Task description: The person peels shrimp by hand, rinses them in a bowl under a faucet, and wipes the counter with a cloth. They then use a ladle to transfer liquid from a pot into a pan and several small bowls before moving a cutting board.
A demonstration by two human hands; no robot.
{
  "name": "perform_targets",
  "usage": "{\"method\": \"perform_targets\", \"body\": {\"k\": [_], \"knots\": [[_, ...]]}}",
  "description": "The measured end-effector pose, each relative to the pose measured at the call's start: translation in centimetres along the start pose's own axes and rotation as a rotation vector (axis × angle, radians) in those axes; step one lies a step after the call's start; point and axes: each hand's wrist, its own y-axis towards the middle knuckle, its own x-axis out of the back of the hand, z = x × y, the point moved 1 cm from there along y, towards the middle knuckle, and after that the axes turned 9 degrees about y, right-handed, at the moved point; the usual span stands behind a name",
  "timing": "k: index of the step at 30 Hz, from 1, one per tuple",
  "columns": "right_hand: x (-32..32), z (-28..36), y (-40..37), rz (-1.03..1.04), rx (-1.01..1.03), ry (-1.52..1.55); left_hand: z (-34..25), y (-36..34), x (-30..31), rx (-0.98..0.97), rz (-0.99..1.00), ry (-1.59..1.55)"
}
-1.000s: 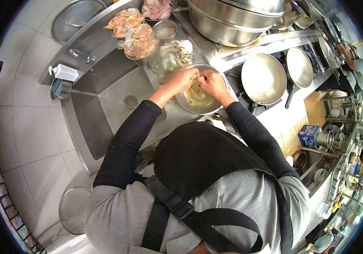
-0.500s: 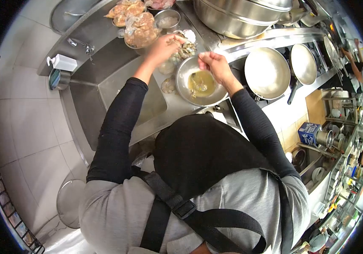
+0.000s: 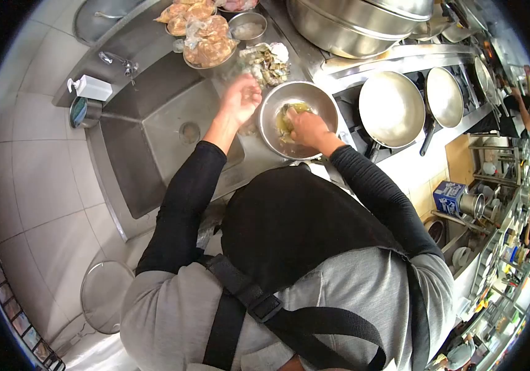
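A steel mixing bowl (image 3: 269, 137) with yellowish liquid and greyish-green pieces stands on the counter in front of me. My right hand (image 3: 310, 128) reaches down into it, fingers bent together at the liquid; what they grip is hidden. To the left of the bowl my left hand (image 3: 241, 100) hovers near the sink edge, its fingers loosely curled and a little apart, with nothing visible in them. Just beyond both hands lies a heap of greyish, shell-like food pieces (image 3: 268, 65).
The sink (image 3: 172, 145) drops away on the left. Behind it are bagged pinkish-orange meat (image 3: 209, 40) and a small steel bowl (image 3: 247, 28). A large pot (image 3: 351, 31) stands at the back, with frying pans (image 3: 392, 108) on the stove at right. A person (image 3: 528, 114) works far right.
My right hand has gone from above the bowl down into its liquid. My left hand has drawn back toward me from over the heap of pieces.
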Motion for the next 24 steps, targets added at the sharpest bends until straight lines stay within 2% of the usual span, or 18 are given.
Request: {"method": "perform_targets", "body": {"k": [1, 2, 4, 5, 8, 9, 10, 12, 14, 16, 17, 19, 20, 22, 24], "knots": [[-0.4, -0.3, 0.2, 0.039, -0.104, -0.019, 0.2, -0.6, -0.3, 0.011, -0.054, 0.07], [-0.5, -0.6, 0.3, 0.035, -0.103, -0.02, 0.4, -0.9, -0.5, 0.033, -0.018, 0.183], [-0.1, -1.5, 0.7, -0.1, -0.273, 0.179, 0.7, -1.7, -1.3, 0.061, 0.034, 0.46], [-0.1, -1.7, 1.0, -0.11, -0.273, 0.176, 1.1, -2.1, -1.7, 0.055, 0.043, 0.464], [-1.6, -2.7, 1.5, -0.006, -0.251, 0.095, 3.0, -2.3, -2.7, -0.05, 0.005, 0.745], [-2.7, -3.2, 1.8, -0.021, -0.277, 0.103, 3.6, -2.0, -2.7, -0.11, 0.015, 0.818], [-1.3, -2.3, 0.8, -0.11, -0.109, 0.148, 4.0, -2.2, -3.5, -0.112, 0.048, 0.825], [-1.9, -2.9, 1.1, -0.114, -0.176, 0.144, 4.1, -3.4, -5.0, -0.078, 0.041, 0.896], [0.4, -2.2, 0.5, -0.123, -0.284, 0.294, 4.3, -3.0, -4.4, -0.093, 0.056, 1.147], [-2.4, -4.7, 2.2, -0.419, -0.163, 0.587, 4.2, -3.3, -4.2, -0.101, 0.087, 1.309], [-0.8, -4.0, 1.5, -0.514, -0.059, 0.735, 4.3, -3.5, -4.7, -0.109, 0.115, 1.315], [0.4, -3.7, 1.3, -0.343, -0.209, 1.354, 4.4, -4.0, -4.8, -0.048, 0.083, 1.381], [1.2, -3.3, 1.1, -0.36, -0.206, 1.348, 4.5, -3.8, -4.7, -0.058, 0.097, 1.386], [1.8, -2.4, 0.2, -0.395, -0.189, 1.683, 4.8, -3.4, -4.2, -0.114, 0.089, 1.064], [1.8, -2.5, -0.1, -0.369, -0.178, 1.689, 4.6, -3.1, -4.0, -0.108, 0.115, 1.039]]}}
